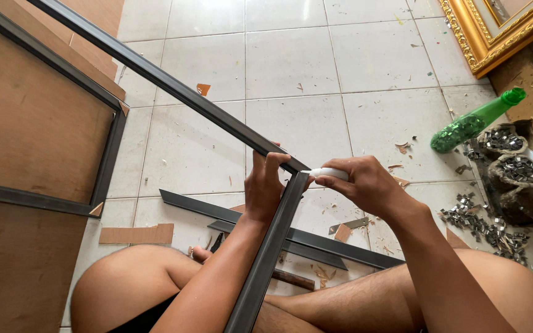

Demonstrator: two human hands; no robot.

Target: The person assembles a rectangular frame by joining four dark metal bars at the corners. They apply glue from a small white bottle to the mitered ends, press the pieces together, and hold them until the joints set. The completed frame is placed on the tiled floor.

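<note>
I sit cross-legged on a white tiled floor (303, 68). Two dark grey frame strips meet at a mitred corner in front of me. The long strip (155, 77) runs up to the far left; the short strip (266, 259) runs down toward my lap. My left hand (265, 185) grips the corner where they join. My right hand (365, 184) holds a small white tube (331, 174), with its tip at the corner joint.
Brown backing boards in dark frames (38, 142) lean at the left. More dark strips (316, 240) lie on the floor. A green bottle (476, 121), bags of metal clips (516, 169), loose clips (467, 219) and a gold ornate frame (495, 34) are at the right.
</note>
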